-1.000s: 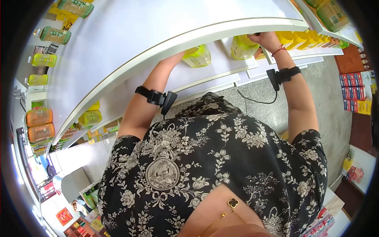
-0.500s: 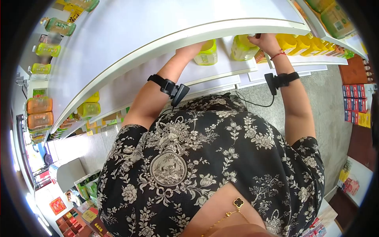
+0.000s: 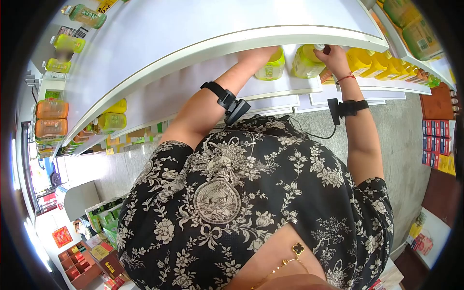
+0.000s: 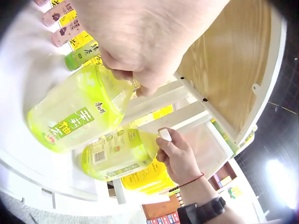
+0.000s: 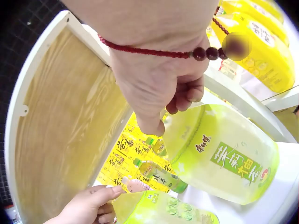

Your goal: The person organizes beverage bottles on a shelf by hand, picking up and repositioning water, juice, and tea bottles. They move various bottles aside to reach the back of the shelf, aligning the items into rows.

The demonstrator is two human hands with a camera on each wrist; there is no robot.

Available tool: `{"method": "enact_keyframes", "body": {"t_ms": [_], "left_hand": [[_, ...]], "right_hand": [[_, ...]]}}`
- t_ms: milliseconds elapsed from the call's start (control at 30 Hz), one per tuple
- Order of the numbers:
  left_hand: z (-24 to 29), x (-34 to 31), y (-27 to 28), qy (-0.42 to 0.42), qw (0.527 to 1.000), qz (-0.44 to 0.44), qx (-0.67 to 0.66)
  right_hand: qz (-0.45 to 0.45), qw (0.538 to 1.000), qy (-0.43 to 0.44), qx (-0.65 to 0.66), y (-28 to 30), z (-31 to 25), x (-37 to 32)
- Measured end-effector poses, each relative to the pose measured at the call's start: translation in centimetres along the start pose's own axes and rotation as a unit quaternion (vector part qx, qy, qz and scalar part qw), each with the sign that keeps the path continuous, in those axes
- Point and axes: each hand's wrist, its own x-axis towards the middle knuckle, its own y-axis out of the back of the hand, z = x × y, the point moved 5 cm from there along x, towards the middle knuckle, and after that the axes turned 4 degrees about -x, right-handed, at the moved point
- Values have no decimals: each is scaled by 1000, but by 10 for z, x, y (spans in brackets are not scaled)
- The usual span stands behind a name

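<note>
Two large pale bottles with yellow-green labels stand close together on a white shelf. My left hand [image 3: 258, 58] holds the left bottle [image 3: 270, 70] by its top; in the left wrist view the curled fingers of this hand [image 4: 145, 44] cover the neck of the bottle [image 4: 77, 112]. My right hand [image 3: 335, 61] is at the top of the right bottle [image 3: 306, 64]. From the left wrist side, the thumb and fingers of the right hand [image 4: 178, 161] pinch the white cap [image 4: 165, 134]. The right wrist view shows the left hand [image 5: 91, 205] at the other bottle's neck.
An upper shelf [image 3: 270, 35] overhangs both hands. Yellow bottles [image 3: 360, 60] stand in a row just right of the right hand. More bottles [image 3: 87, 16] line the far left, and a wooden panel [image 5: 60, 107] shows inside the shelving.
My left hand and its bottle have moved right, narrowing the gap to the other bottle. My right hand has stayed at the right bottle's top.
</note>
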Motion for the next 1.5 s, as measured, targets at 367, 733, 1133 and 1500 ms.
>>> {"method": "enact_keyframes", "body": {"t_ms": [367, 733, 1133, 1500], "left_hand": [[6, 3, -30, -14, 998, 43, -38], [10, 10, -41, 39, 997, 24, -63], [-8, 6, -15, -83, 982, 4, -172], [-127, -38, 16, 117, 974, -66, -180]], "right_hand": [[-16, 999, -23, -40, 1, 20, 5], [-5, 999, -25, -29, 6, 26, 5], [-60, 984, 127, -110, -8, -82, 0], [-122, 953, 187, -203, -52, -120, 17]]}}
